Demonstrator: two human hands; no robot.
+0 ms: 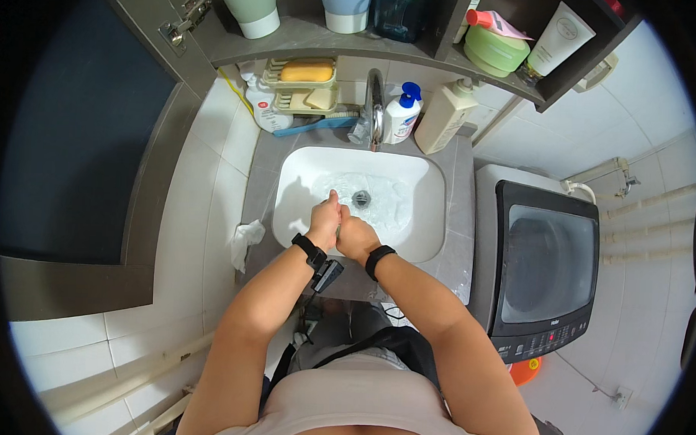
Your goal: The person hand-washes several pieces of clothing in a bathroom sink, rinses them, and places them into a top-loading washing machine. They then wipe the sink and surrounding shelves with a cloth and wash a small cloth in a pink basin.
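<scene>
Over the near part of a white washbasin (431, 232), my left hand (324, 219) and my right hand (356, 235) are pressed together with curled fingers. The left thumb points up towards the tap. A greenish sliver (339, 230) shows between the palms; most of it is hidden, so I cannot tell what it is or which hand grips it. Rippling clear water (386, 204) covers the basin's bottom around the metal drain (361, 199). Beyond the hands, a chrome tap (375, 103) curves over the basin's back rim.
Behind the basin stand a blue-capped pump bottle (401, 118), a beige pump bottle (446, 117), a blue brush (316, 125) and a tiered soap rack (277, 103). A crumpled tissue (246, 243) lies at the counter's left edge. A washing machine (544, 264) stands right; a shelf (308, 46) overhangs the back.
</scene>
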